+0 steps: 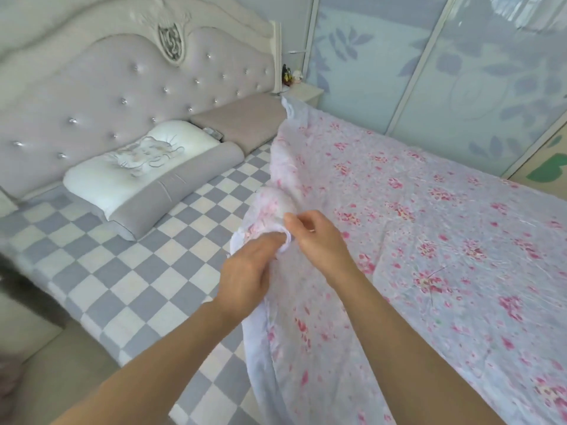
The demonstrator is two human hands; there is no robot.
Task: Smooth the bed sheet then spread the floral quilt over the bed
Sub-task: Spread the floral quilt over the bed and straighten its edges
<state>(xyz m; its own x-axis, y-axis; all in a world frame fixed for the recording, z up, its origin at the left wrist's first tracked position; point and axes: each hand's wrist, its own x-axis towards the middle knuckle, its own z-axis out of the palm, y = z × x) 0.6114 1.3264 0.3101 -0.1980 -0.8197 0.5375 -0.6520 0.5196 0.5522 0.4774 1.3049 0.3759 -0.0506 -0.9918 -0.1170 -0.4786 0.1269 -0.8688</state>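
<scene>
Item: bed-making, quilt stage.

Quilt (429,225): floral, pale with pink sprays. It lay over the right part of the bed, its near-left edge lifted and bunched at the hands; a far corner stood up near the nightstand (306,93).

Sheet (122,271): grey-and-cream check, flat and largely free of wrinkles where visible, uncovered on the left part of the bed.

Left hand (245,271): fingers curled round the gathered quilt edge, gripping it from the left.

Right hand (319,237): thumb and fingers pinching the same bunched edge just beside the left hand; a ring showed on one finger.

Pillow (138,179): white with a cat drawing, on a grey bolster, against the tufted headboard (122,87). A tan cushion (242,121) lay beside it.

Step in hand, by judgement: smoothing appeared finished; spreading was under way, with the quilt covering only part of the bed.

Next move, by judgement: the hands would need to part along the edge, carry it leftward toward the uncovered check, and lay it flat without dragging the sheet into folds.
</scene>
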